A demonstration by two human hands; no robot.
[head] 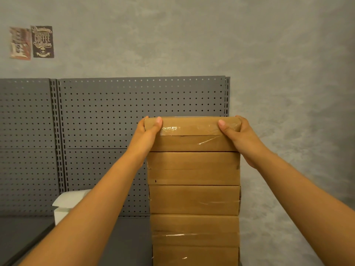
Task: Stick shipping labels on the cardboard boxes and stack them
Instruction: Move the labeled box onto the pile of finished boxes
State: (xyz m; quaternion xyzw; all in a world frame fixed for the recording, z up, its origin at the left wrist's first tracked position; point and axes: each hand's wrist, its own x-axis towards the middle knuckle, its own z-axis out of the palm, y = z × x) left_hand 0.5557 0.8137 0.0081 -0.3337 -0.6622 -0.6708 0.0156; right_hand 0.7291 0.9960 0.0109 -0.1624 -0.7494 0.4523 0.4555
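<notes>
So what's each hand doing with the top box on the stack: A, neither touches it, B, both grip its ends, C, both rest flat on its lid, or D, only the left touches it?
B: the left hand and the right hand each wrap one end of the top box, thumbs on its front face.

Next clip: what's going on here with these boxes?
A person is setting a taped cardboard box on top of a stack of cardboard boxes. The left hand grips its left end and the right hand its right end, thumbs on the near face. At least four boxes show beneath it. No shipping label shows on the near faces. Behind are a grey pegboard panel and a white box.
</notes>
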